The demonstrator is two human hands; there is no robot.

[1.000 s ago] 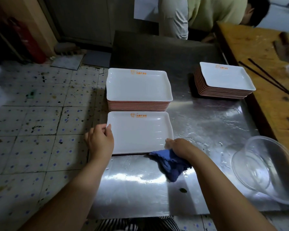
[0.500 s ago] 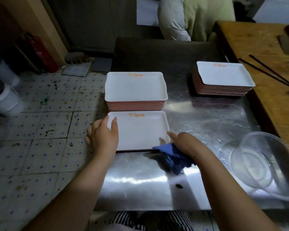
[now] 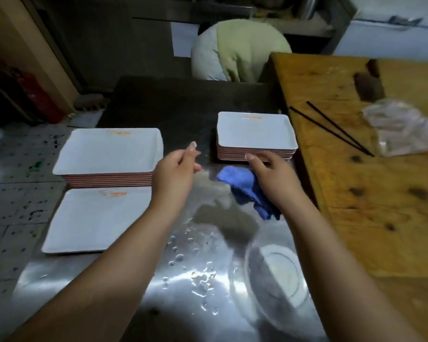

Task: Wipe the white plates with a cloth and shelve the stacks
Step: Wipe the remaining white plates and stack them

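The right hand (image 3: 272,174) holds the blue cloth (image 3: 245,187) bunched under curled fingers, just before the far plate stack (image 3: 256,135); the left hand (image 3: 177,169) hovers, fingers loosely spread. The wet table (image 3: 195,267) could let lifted plates slip.

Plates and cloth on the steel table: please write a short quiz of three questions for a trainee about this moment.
1. True or false: the right hand holds the blue cloth.
2. Where does the single plate lie?
A. on the wooden table
B. on the steel table, in front of the left stack
C. on top of the right stack
3. Fill in: the left hand holds ____.

Key: 1 true; 2 B; 3 nothing.
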